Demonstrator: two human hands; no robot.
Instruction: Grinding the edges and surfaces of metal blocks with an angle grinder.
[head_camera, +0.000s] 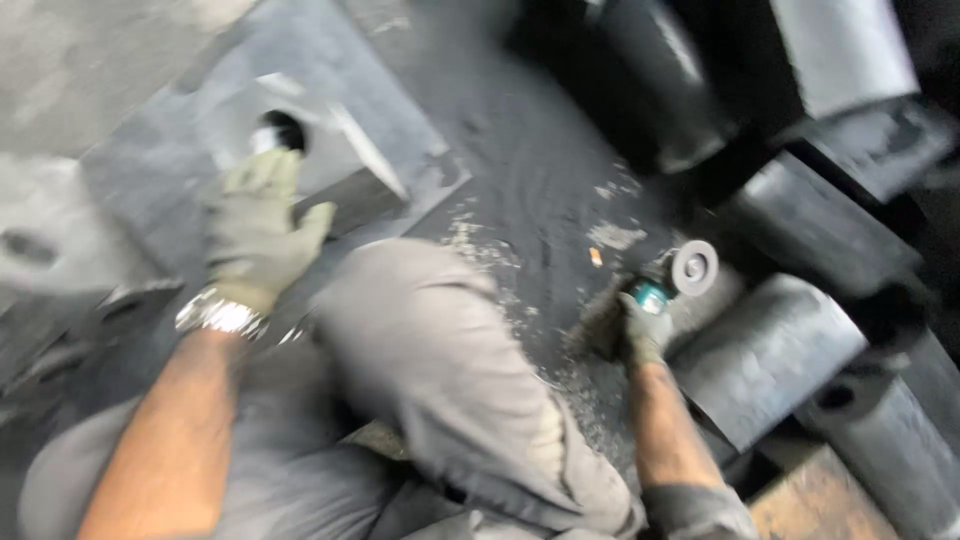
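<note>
Steel plate (150, 190), judged heavy and stiff, lies left of the raised knee (420, 340), left hand (255, 230) spread flat on its edge w/o gripping; right of knee, right hand (645, 330) fully closed round the compact angle grinder (675, 280), best held by its body.

no packages, no labels, no signs, no screens anywhere in view

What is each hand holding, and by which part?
The right hand grips an angle grinder by its body, behind the disc. The left hand rests on a grey metal plate, gripping nothing clearly.
</note>
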